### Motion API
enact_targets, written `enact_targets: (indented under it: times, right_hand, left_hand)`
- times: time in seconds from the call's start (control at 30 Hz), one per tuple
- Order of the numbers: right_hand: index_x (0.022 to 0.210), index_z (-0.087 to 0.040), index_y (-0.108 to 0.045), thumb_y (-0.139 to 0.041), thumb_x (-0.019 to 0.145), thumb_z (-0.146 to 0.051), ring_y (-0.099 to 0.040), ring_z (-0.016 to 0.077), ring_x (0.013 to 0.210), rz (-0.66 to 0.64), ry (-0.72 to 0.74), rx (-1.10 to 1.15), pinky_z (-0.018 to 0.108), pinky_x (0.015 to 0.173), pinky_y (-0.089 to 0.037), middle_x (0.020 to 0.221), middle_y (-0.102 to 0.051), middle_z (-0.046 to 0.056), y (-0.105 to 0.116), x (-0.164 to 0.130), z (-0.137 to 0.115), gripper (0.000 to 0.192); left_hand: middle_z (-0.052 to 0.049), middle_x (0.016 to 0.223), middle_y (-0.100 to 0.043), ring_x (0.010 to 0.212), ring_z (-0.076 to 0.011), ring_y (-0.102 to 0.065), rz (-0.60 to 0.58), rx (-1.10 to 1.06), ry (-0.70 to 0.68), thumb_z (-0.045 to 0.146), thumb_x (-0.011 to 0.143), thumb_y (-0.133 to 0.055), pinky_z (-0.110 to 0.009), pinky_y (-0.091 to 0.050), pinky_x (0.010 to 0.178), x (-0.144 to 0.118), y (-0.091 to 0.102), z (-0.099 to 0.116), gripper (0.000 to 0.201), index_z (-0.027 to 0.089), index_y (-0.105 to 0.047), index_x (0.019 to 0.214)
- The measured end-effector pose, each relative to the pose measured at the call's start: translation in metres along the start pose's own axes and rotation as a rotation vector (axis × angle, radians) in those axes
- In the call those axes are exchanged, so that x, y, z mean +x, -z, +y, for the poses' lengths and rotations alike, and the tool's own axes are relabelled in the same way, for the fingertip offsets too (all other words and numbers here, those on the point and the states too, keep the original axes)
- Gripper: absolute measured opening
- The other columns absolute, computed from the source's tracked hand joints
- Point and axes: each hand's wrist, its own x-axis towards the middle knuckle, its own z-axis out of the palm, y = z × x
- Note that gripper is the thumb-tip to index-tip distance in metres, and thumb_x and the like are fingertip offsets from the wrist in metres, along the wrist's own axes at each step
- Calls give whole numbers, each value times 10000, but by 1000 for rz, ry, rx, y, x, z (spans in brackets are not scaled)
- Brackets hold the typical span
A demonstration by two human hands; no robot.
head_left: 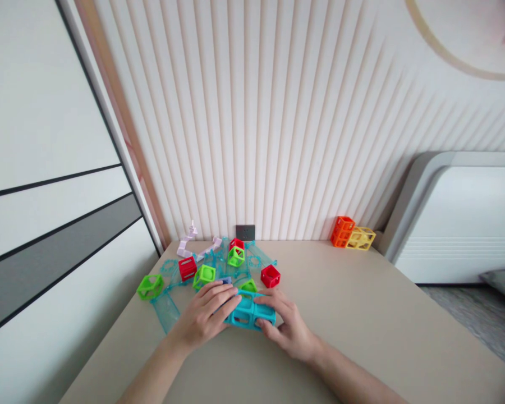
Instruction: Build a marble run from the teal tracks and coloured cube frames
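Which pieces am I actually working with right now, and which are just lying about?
In hand: teal cube blocks, held by left hand and right hand.

Lying about: green cubes, red cubes, clear teal track pieces, orange cubes, yellow cube.

I see a beige table (pixel 362 314) pushed against a ribbed white wall (pixel 278 112) with a dark socket (pixel 245 232) at table height. On my left stand white panels (pixel 33 112) with black lines and a grey band (pixel 46 264). To the right sits a white padded headboard (pixel 467 224) above grey floor (pixel 483 320). The light is soft and even.
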Motion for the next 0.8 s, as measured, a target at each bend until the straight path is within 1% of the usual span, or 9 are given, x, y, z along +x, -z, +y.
enact_targets:
  times: [0.1,0.17,0.23,0.3,0.4,0.5,0.6,0.7,0.8]
  right_hand:
    - [1306,-269,-576,-625,900,-184,-649,255,1115,-11,141,-155,418,949,-543,1253,-659,130,7,1,0,418]
    - [1305,-299,-576,-613,897,-161,-650,262,1123,9,163,-214,434,950,-542,1268,-656,126,11,0,0,432]
    - [1300,-306,-572,-604,898,-159,-651,266,1140,61,93,-208,418,938,-553,1273,-650,128,13,-1,2,429]
    - [1296,-287,-573,-595,905,-176,-649,272,1158,111,0,-178,398,923,-561,1275,-641,140,13,0,6,406]
    - [1262,-250,-595,-590,924,-232,-647,282,1145,158,-125,-173,417,943,-543,1241,-654,148,12,11,11,339]
    - [1182,-242,-637,-601,938,-285,-653,287,1052,119,-258,-257,448,943,-512,1112,-711,115,6,39,14,250]
    - [1200,-229,-643,-606,945,-318,-650,279,1057,1,-373,-310,409,941,-491,1119,-727,98,-9,82,17,273]
    - [1194,-210,-652,-613,938,-303,-648,258,1088,-168,-381,-337,348,935,-480,1163,-724,87,-36,129,26,276]
    - [1222,-188,-647,-642,905,-254,-646,259,1110,-221,-351,-336,333,938,-471,1185,-720,100,-67,172,42,324]
  left_hand:
    - [-140,1084,-734,1004,-259,-708,37,-23,130,451,969,-585,-370,-580,914,-9,1,-6,531,138,-512,1393]
    - [-145,1078,-728,966,-267,-713,78,-14,231,478,945,-612,-365,-587,878,-16,0,-10,572,149,-496,1398]
    - [-146,1101,-713,1003,-281,-701,158,-7,309,411,941,-630,-388,-580,899,-23,-2,-14,508,174,-501,1372]
    - [-155,1120,-691,1047,-297,-684,276,13,423,363,944,-611,-420,-573,911,-27,-3,-18,450,176,-507,1339]
    - [-161,1100,-684,1004,-298,-697,397,90,621,375,945,-572,-410,-590,840,-32,-4,-20,422,155,-512,1301]
    - [-139,1019,-710,855,-265,-728,401,138,711,426,945,-544,-347,-598,711,-33,-3,-19,417,145,-535,1253]
    - [-119,981,-732,806,-249,-737,375,136,703,451,935,-554,-322,-595,683,-31,-4,-17,397,158,-570,1204]
    - [-109,978,-747,822,-246,-746,370,123,674,441,918,-599,-319,-601,714,-29,-6,-17,388,169,-586,1195]
    - [-116,986,-754,839,-250,-753,362,113,629,416,920,-614,-324,-610,737,-30,-10,-17,399,165,-578,1228]
